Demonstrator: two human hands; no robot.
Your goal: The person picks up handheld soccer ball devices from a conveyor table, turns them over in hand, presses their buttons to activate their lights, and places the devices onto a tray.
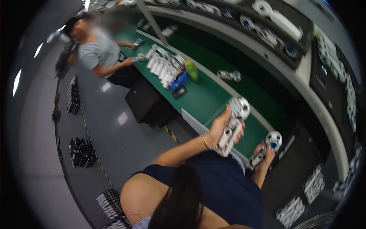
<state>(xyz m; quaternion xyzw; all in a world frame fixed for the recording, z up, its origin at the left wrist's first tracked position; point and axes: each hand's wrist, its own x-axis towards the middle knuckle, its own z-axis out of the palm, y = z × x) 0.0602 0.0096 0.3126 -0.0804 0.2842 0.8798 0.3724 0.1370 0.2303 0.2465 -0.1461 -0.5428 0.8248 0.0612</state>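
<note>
My left hand, with a bangle on its wrist, is closed around a long white part with a round silvery end. The part's open side faces up and shows holes and small fittings. Further right, my right hand grips a similar white part with a round end, which has a blue spot on its hub. Both parts are held up near the green bench, apart from each other. My fingers partly cover each of them.
Along the bench lie several white parts, a blue box, a green bottle and a phone. A co-worker stands at the far end, holding parts. Dark shelves with similar parts run overhead and right. Stacked parts stand on the left.
</note>
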